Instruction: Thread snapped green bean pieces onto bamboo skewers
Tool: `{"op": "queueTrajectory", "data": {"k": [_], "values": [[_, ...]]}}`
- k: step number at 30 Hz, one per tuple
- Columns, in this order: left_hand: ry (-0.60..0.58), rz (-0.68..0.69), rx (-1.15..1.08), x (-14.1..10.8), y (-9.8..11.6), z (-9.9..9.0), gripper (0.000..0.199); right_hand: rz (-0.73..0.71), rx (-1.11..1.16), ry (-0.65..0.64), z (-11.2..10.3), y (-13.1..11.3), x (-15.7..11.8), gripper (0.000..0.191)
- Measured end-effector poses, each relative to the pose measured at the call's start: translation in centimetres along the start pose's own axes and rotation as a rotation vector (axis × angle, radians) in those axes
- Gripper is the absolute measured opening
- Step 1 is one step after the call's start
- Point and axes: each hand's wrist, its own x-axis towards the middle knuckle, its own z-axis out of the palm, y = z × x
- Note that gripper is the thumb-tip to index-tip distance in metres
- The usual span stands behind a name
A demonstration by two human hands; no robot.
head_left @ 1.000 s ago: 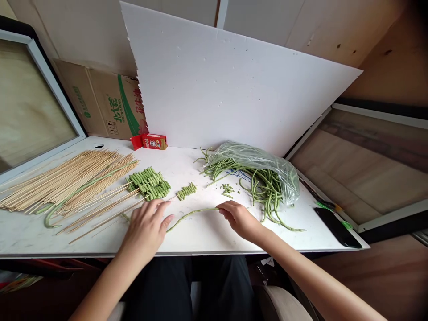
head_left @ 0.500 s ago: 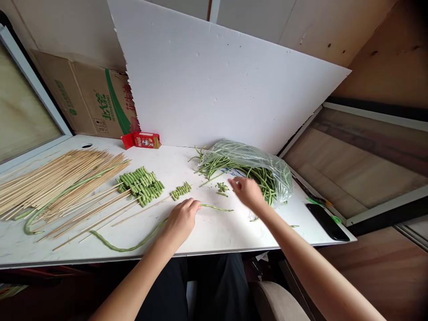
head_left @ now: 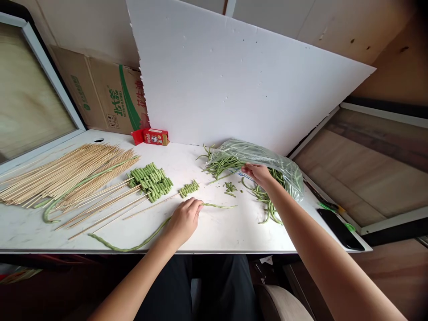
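My left hand [head_left: 184,219] is closed around a long green bean [head_left: 129,248] above the table's front part. One end of that bean sticks out to the right of the fingers; the rest curves off to the left under the wrist. At the mouth of a clear plastic bag [head_left: 264,154], my right hand [head_left: 259,174] pinches among the loose long beans [head_left: 222,166]; how many are between the fingers is hidden. Cut bean pieces on skewers [head_left: 150,182] lie stacked at left centre. A single skewer with a short row of bean pieces [head_left: 189,188] rests near my left hand.
Many bare bamboo skewers [head_left: 70,174] cover the table's left side, with another long bean across them. Small bean scraps [head_left: 230,187] lie mid-table. A red box [head_left: 155,137] stands at the back, a black phone [head_left: 340,228] at the right edge. A white board [head_left: 234,84] rises behind.
My right hand has moved forward from above the table to the beans at the bag's mouth. My left hand keeps its hold on the long bean. The view has shifted slightly.
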Motion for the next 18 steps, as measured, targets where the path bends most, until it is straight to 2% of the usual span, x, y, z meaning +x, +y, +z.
{"op": "queueTrajectory", "data": {"k": [4, 8, 9, 11, 13, 15, 18], "values": [[0.028, -0.022, -0.045, -0.3, -0.6, -0.2, 0.021, -0.035, 0.13, -0.062, 0.9, -1.2, -0.1, 0.033], [0.032, -0.057, -0.055, -0.4, -0.6, -0.4, 0.022, -0.079, 0.14, -0.177, 1.3, -1.2, -3.1, 0.038], [0.037, -0.064, -0.053, -0.4, -0.6, -0.4, 0.022, -0.129, 0.173, -0.24, 1.3, -1.0, -4.3, 0.041], [0.054, -0.082, -0.043, -0.3, -0.6, -0.6, 0.023, -0.32, 0.275, -0.473, 1.3, -0.3, -7.1, 0.05], [0.073, -0.108, -0.025, -0.4, -0.6, -0.7, 0.024, -0.414, 0.3, -0.591, 1.5, 0.5, -9.7, 0.048], [0.09, -0.123, -0.006, -0.4, -0.6, -0.7, 0.024, -0.414, 0.405, -0.558, 2.1, 1.3, -11.6, 0.049], [0.111, -0.124, 0.015, -0.3, -0.8, -0.6, 0.024, -0.385, 0.537, -0.323, 3.3, 2.0, -12.9, 0.04]]}}
